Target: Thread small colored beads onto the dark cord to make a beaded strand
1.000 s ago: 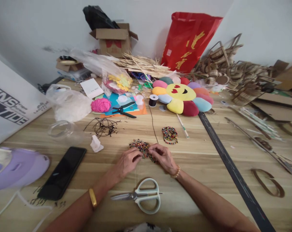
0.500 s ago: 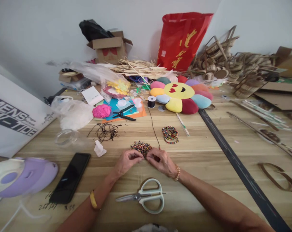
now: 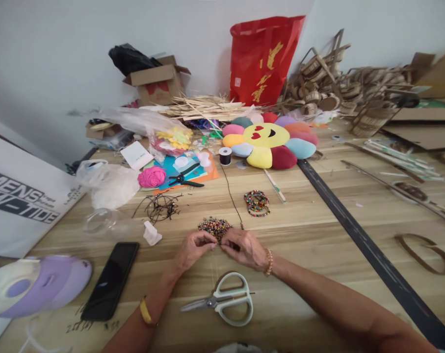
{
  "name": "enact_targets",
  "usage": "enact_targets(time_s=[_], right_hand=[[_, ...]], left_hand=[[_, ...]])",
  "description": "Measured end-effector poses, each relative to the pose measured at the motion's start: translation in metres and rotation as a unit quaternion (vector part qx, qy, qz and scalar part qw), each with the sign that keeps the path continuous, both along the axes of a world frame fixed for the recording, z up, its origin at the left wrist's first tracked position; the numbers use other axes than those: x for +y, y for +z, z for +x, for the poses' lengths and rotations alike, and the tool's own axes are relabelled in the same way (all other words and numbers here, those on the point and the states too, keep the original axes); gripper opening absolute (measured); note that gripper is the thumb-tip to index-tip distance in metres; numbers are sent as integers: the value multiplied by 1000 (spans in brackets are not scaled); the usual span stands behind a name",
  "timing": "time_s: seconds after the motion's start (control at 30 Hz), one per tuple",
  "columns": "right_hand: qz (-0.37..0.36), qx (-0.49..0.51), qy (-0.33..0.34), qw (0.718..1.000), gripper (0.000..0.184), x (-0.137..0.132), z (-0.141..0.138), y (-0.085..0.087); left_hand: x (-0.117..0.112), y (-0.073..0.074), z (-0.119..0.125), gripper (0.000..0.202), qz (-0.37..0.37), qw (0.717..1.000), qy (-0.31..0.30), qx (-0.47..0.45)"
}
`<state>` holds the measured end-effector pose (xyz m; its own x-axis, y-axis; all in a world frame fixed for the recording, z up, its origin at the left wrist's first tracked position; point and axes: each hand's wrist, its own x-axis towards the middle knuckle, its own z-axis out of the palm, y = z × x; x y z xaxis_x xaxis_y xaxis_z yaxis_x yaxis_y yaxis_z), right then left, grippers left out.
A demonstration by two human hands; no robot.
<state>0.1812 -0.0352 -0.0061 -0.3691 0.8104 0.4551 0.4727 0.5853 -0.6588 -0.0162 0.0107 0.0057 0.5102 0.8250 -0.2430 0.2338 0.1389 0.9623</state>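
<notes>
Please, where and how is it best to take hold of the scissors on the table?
Probably by the pale looped handles, coming from the person's right: the scissors lie flat, with the handles toward that side and the metal blades pointing left.

Since second ago, right hand (image 3: 246, 247) shifted left and nearer body, off right end of beads (image 3: 213, 226); its fingers now almost meet those of left hand (image 3: 196, 250) at pile's near edge, where gap showed between them. Tips too small to tell if touching. Few threaded beads (image 3: 242, 225) now show on cord (image 3: 231, 191) above right knuckles. View turned slightly: more of purple device (image 3: 49, 284) in frame, digits (image 3: 80, 327) by phone (image 3: 111, 280) clearer.
</notes>
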Motion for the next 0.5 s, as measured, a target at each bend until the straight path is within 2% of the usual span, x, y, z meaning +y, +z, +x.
enact_targets(time_s=[0.5], right_hand=[[-19, -42, 22, 999, 9, 0, 1, -2]], left_hand=[[2, -1, -1, 26, -22, 999, -49, -5]])
